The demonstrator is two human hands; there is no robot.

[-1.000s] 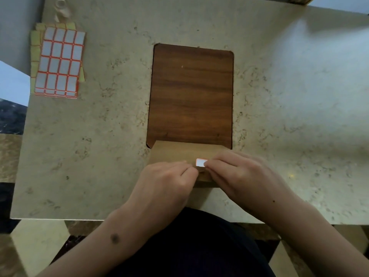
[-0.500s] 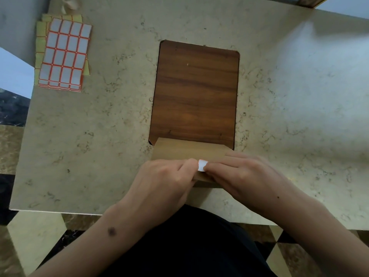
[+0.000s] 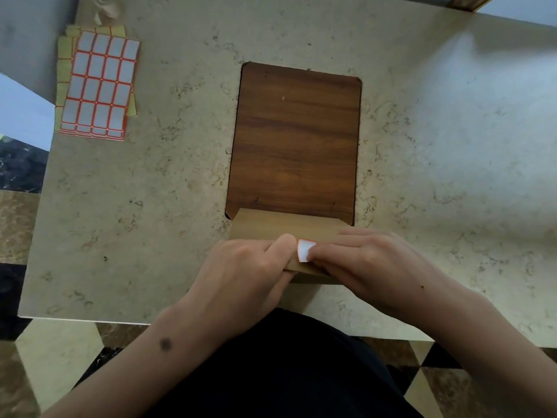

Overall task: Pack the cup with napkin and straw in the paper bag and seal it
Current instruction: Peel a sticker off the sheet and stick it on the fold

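A brown paper bag (image 3: 283, 226) stands at the near edge of the table, seen from above, its top folded over. A white sticker with an orange border (image 3: 304, 250) lies on the fold. My left hand (image 3: 250, 273) grips the bag's left side, thumb pressed beside the sticker. My right hand (image 3: 370, 263) holds the bag's right side, its fingertips pressing on the sticker. The cup, napkin and straw are hidden from view.
A wooden board (image 3: 297, 140) lies on the marble table (image 3: 150, 206) just beyond the bag. Sheets of orange-bordered stickers (image 3: 99, 86) sit at the far left corner, with a small clear object (image 3: 104, 4) behind them.
The sticker shows more now, bent over the fold edge. Both hands stay on the bag with only small finger shifts.
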